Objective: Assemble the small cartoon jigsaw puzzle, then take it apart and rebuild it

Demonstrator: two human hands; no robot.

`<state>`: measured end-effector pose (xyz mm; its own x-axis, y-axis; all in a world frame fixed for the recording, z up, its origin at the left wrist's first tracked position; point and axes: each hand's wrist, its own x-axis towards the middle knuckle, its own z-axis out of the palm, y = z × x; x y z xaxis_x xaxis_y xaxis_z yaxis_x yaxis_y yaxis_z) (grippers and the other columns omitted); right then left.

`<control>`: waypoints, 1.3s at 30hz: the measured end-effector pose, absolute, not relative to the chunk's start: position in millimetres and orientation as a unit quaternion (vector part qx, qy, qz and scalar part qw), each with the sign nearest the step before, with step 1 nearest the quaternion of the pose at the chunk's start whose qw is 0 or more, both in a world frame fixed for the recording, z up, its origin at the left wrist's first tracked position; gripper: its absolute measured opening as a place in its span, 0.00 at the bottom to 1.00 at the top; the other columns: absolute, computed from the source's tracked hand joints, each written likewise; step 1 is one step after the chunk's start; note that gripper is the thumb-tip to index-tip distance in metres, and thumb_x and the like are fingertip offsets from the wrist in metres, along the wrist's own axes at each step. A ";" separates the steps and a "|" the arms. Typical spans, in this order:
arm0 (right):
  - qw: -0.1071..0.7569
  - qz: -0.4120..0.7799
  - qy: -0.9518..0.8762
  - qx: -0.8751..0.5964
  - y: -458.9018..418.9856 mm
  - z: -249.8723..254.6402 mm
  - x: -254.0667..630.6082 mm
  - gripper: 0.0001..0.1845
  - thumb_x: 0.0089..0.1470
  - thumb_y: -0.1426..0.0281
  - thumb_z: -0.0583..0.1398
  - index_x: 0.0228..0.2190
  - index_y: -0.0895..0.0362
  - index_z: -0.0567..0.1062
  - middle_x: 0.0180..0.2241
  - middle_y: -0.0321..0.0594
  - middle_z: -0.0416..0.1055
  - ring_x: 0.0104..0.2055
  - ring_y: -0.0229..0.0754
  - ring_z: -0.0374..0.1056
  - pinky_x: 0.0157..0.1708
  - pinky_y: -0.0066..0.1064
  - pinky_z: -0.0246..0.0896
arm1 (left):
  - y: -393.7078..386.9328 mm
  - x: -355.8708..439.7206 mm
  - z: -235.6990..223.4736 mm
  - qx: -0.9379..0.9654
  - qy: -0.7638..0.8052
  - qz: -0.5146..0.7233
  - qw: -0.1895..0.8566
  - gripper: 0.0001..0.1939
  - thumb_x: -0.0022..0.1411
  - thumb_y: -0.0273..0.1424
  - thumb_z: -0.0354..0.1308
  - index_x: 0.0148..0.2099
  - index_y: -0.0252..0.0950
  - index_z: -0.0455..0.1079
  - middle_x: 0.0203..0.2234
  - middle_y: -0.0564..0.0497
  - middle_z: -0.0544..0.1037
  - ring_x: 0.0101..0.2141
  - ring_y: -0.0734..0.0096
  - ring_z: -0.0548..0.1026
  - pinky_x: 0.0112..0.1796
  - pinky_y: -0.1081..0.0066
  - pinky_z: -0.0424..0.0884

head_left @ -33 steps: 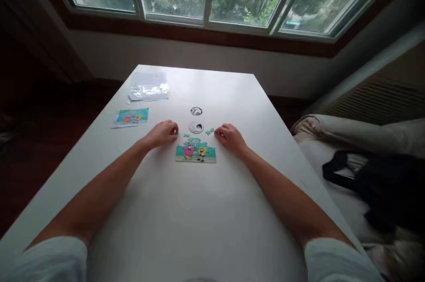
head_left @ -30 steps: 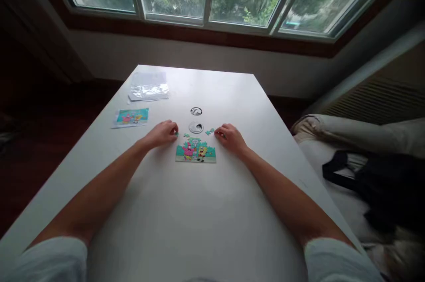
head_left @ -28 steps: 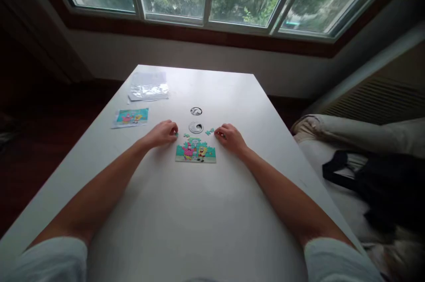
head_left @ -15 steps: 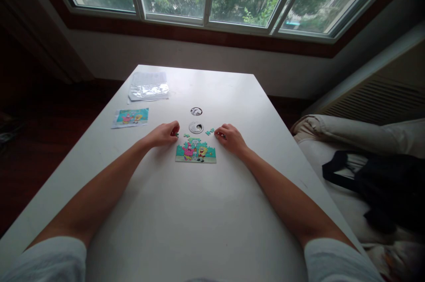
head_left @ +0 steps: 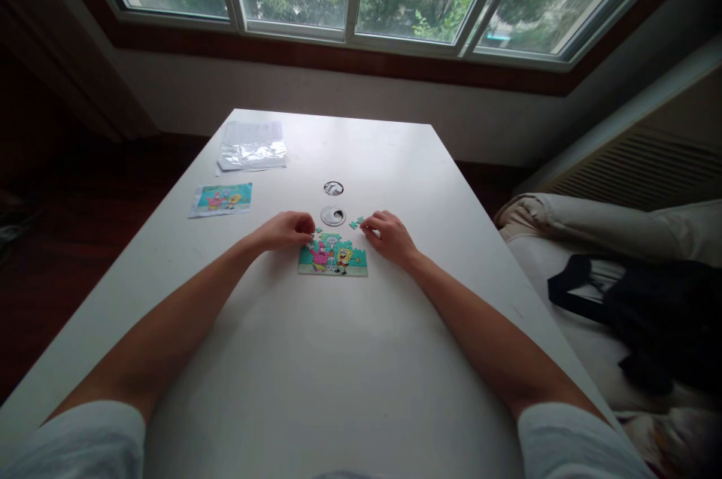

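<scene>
- At the frame's centre, the partly assembled puzzle (head_left: 332,259) is lying on the tabletop (head_left: 332,359).
- The left hand (head_left: 289,229) is curling at its upper-left edge.
- The right hand (head_left: 390,237) is curling beside loose pieces (head_left: 356,223).
- Either grip's opening and any held piece are staying hidden.

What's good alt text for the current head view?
Two bare hands work at a partly assembled cartoon jigsaw on a white table: the left hand at its upper left edge, the right hand beside loose teal pieces. Two round discs lie beyond; a matching picture sheet and a clear plastic sleeve lie to the left.
</scene>
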<state>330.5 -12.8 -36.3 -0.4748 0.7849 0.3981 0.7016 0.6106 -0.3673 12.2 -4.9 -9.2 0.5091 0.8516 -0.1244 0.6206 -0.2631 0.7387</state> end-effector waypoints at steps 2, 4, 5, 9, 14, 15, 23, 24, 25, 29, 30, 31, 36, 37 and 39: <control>0.274 0.085 -0.855 -0.431 -16.1 -33.0 326.6 0.07 0.64 0.71 0.58 0.36 0.53 0.78 0.34 0.41 0.73 0.39 0.45 0.65 0.42 0.36 0.59 | -5.5 13.5 -7.9 0.787 0.474 0.148 0.367 0.13 0.54 0.38 0.63 0.39 0.37 0.75 0.30 0.52 0.78 0.32 0.68 0.74 0.34 0.71 0.67; 0.278 0.100 -0.856 -0.424 -21.0 -29.0 321.1 0.08 0.64 0.71 0.58 0.36 0.53 0.78 0.34 0.41 0.73 0.40 0.45 0.65 0.42 0.36 0.59 | -5.9 14.4 -6.7 0.793 0.475 0.143 0.353 0.12 0.53 0.38 0.63 0.38 0.37 0.75 0.30 0.52 0.78 0.31 0.68 0.73 0.33 0.71 0.66; 0.278 0.109 -0.858 -0.418 -24.0 -26.9 317.9 0.08 0.64 0.71 0.58 0.36 0.53 0.78 0.35 0.41 0.73 0.40 0.45 0.65 0.42 0.36 0.59 | -6.0 14.6 -6.4 0.795 0.475 0.140 0.350 0.12 0.53 0.38 0.63 0.38 0.37 0.75 0.30 0.52 0.78 0.31 0.68 0.73 0.33 0.71 0.66; 0.257 0.129 -0.883 -0.373 -36.3 -21.6 306.1 0.07 0.63 0.69 0.60 0.41 0.52 0.78 0.39 0.43 0.73 0.43 0.46 0.64 0.44 0.38 0.60 | -6.4 14.4 -7.0 0.797 0.466 0.131 0.361 0.12 0.54 0.38 0.62 0.39 0.37 0.75 0.30 0.53 0.78 0.31 0.68 0.73 0.32 0.71 0.66; 0.219 0.128 -0.911 -0.325 -41.7 -23.8 300.7 0.11 0.61 0.64 0.63 0.45 0.51 0.78 0.43 0.45 0.72 0.45 0.48 0.64 0.48 0.41 0.61 | -7.3 14.6 -6.5 0.804 0.448 0.129 0.369 0.12 0.54 0.39 0.62 0.38 0.37 0.74 0.29 0.53 0.77 0.31 0.69 0.72 0.32 0.72 0.65; 0.215 0.129 -0.912 -0.323 -41.5 -24.6 300.7 0.12 0.61 0.63 0.63 0.46 0.50 0.78 0.43 0.45 0.72 0.45 0.49 0.64 0.48 0.42 0.61 | -7.5 14.8 -6.1 0.806 0.447 0.130 0.365 0.12 0.54 0.39 0.62 0.38 0.37 0.74 0.29 0.53 0.77 0.30 0.69 0.72 0.32 0.71 0.65; 0.211 0.132 -0.913 -0.324 -40.6 -26.0 301.8 0.13 0.60 0.62 0.63 0.47 0.50 0.78 0.44 0.46 0.71 0.45 0.49 0.63 0.49 0.43 0.61 | -7.4 15.4 -5.9 0.814 0.453 0.127 0.342 0.13 0.55 0.41 0.61 0.38 0.37 0.74 0.29 0.52 0.77 0.30 0.69 0.71 0.32 0.72 0.65; 0.210 0.132 -0.913 -0.324 -40.8 -25.6 301.8 0.13 0.60 0.63 0.63 0.47 0.50 0.78 0.44 0.46 0.71 0.45 0.49 0.63 0.49 0.43 0.61 | -7.3 15.3 -6.1 0.814 0.453 0.126 0.341 0.13 0.55 0.41 0.61 0.38 0.37 0.74 0.29 0.52 0.77 0.30 0.69 0.71 0.32 0.72 0.65; 0.209 0.133 -0.913 -0.324 -41.0 -25.2 301.8 0.13 0.61 0.63 0.63 0.47 0.50 0.78 0.44 0.46 0.71 0.45 0.49 0.63 0.49 0.43 0.61 | -7.2 15.1 -6.2 0.814 0.454 0.126 0.339 0.13 0.55 0.41 0.61 0.38 0.37 0.74 0.29 0.52 0.77 0.30 0.69 0.71 0.32 0.72 0.65; 0.207 0.133 -0.913 -0.325 -41.6 -24.0 301.7 0.13 0.61 0.62 0.63 0.47 0.50 0.77 0.44 0.45 0.70 0.46 0.49 0.63 0.49 0.42 0.61 | -7.5 14.9 -5.8 0.816 0.458 0.124 0.331 0.13 0.55 0.41 0.61 0.38 0.37 0.74 0.28 0.53 0.76 0.29 0.69 0.71 0.31 0.72 0.64; 0.207 0.133 -0.913 -0.325 -41.6 -23.9 301.7 0.12 0.61 0.62 0.63 0.46 0.50 0.77 0.44 0.45 0.70 0.46 0.49 0.63 0.49 0.42 0.61 | -7.7 14.9 -5.6 0.816 0.459 0.122 0.329 0.13 0.55 0.41 0.61 0.38 0.37 0.74 0.28 0.53 0.76 0.29 0.70 0.71 0.31 0.72 0.64; 0.207 0.132 -0.913 -0.326 -41.7 -23.8 301.6 0.12 0.61 0.62 0.63 0.46 0.50 0.77 0.44 0.45 0.70 0.46 0.49 0.63 0.49 0.42 0.61 | -7.9 15.1 -5.4 0.817 0.459 0.120 0.328 0.13 0.55 0.40 0.61 0.38 0.37 0.74 0.28 0.53 0.76 0.29 0.70 0.71 0.31 0.72 0.63; 0.207 0.132 -0.913 -0.326 -41.5 -23.9 301.4 0.12 0.61 0.62 0.63 0.46 0.50 0.78 0.44 0.45 0.70 0.46 0.49 0.63 0.49 0.42 0.61 | -8.9 16.7 -4.8 0.819 0.462 0.116 0.320 0.13 0.55 0.40 0.60 0.39 0.38 0.75 0.27 0.54 0.75 0.29 0.70 0.70 0.30 0.73 0.62; 0.207 0.132 -0.913 -0.325 -41.5 -23.9 301.4 0.12 0.61 0.62 0.63 0.46 0.50 0.78 0.44 0.45 0.70 0.46 0.49 0.63 0.49 0.42 0.61 | -9.2 17.2 -4.7 0.820 0.462 0.116 0.318 0.13 0.55 0.40 0.60 0.39 0.38 0.75 0.27 0.54 0.75 0.29 0.70 0.70 0.30 0.73 0.62; 0.208 0.132 -0.913 -0.324 -41.3 -24.0 301.4 0.12 0.61 0.63 0.63 0.46 0.50 0.78 0.44 0.45 0.71 0.46 0.49 0.63 0.49 0.42 0.61 | -9.8 18.1 -4.6 0.824 0.460 0.115 0.312 0.13 0.55 0.40 0.60 0.39 0.38 0.76 0.27 0.54 0.75 0.29 0.70 0.70 0.30 0.73 0.62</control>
<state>301.4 -41.3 -24.0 -0.7033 0.6475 0.2934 0.5376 0.7545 -0.3765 18.1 -9.8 -4.6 0.5505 0.8291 -0.0973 0.6858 -0.3828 0.6189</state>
